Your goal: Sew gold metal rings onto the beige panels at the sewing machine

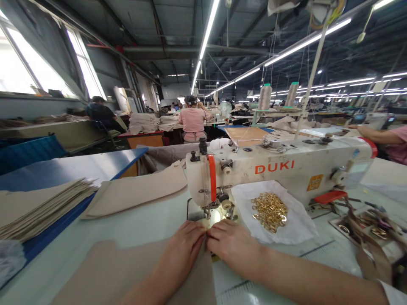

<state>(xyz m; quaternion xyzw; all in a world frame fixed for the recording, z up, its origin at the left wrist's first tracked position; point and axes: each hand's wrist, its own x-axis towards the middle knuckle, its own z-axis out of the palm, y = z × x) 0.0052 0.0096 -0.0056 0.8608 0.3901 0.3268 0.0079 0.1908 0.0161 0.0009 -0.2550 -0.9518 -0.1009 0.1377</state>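
A white sewing machine [241, 165] marked DUKI stands before me, its lamp lit beside the needle [208, 212]. Just in front of the needle, my left hand [182, 250] is closed on the edge of a beige fabric panel [104, 271], which spreads out beneath it to the left. Close beside it, my right hand [233, 245] has its fingers bent and pressed together at the same edge. The fingertips of both hands almost meet, and what lies right under them is mostly hidden.
Gold metal rings [270, 212] lie heaped on a white cloth [300, 228] to the right. Behind my left hand are more beige panels [136, 190], with a thick stack [47, 207] further left. A tray [378, 231] holds straps and metal parts. Co-workers sit further off.
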